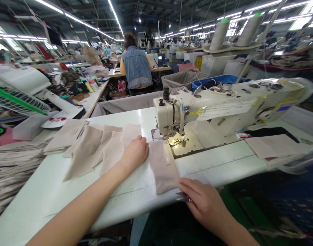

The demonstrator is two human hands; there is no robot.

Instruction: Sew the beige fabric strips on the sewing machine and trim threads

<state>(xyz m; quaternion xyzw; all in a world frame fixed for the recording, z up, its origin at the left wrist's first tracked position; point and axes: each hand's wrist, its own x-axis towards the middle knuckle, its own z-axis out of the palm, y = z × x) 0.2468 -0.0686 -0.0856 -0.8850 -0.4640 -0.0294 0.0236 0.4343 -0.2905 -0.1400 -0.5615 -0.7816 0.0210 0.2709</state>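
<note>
A beige fabric piece with a small label-like patch lies on the sewing table, its far end at the needle area of the sewing machine. At its near right corner, my right hand touches the cloth with its fingertips. A small pointed metal tool, seemingly thread snips, sticks out from under those fingers. My left hand is closed just left of the machine head, beside several overlapping beige pieces. Whatever its curled fingers hold is hidden.
Folded fabric stacks fill the left side. A white desk fan or lamp-like device stands behind them. More beige cloth lies right. Thread cones rise behind the machine; a person in a denim vest sits ahead.
</note>
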